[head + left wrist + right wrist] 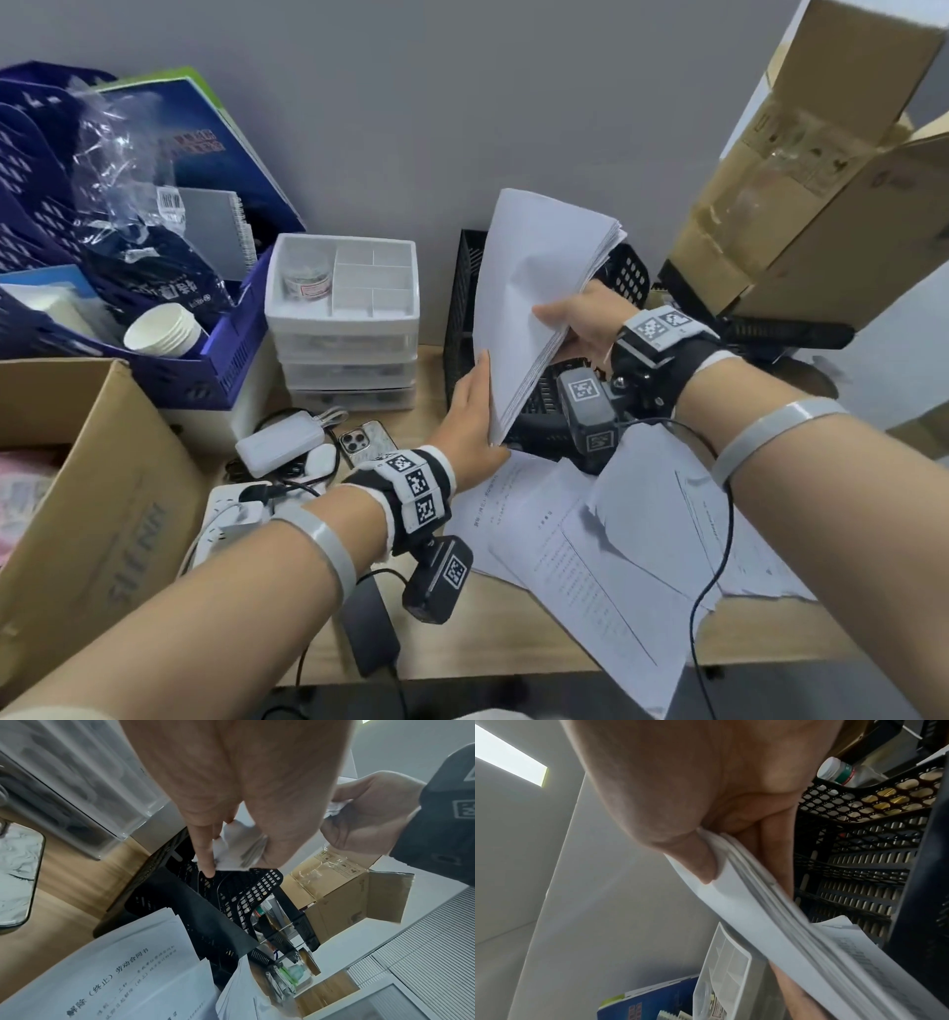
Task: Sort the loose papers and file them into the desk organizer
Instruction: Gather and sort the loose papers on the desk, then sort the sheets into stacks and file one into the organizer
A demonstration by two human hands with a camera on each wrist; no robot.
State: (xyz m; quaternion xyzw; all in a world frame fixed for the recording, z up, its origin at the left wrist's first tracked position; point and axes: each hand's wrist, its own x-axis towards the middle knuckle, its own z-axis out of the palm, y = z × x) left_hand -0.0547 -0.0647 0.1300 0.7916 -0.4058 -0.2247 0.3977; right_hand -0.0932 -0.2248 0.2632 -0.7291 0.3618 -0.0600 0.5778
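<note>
Filing step: right hand [583,321] pinches the paper stack [534,303] by its edge, left hand [470,416] grips the bottom corner, stack tilted above the black mesh organizer [459,308]. Next, probably square it and drop it into a slot; loose sheets [606,534] remain on the desk.

Head view looks down over the desk; both wrist views sit close, sharing the black organizer [239,892].

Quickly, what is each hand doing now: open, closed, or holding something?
Left hand: holds the lower corner of the paper stack.
Right hand: grips the same paper stack, thumb on top, above the black organizer.
</note>
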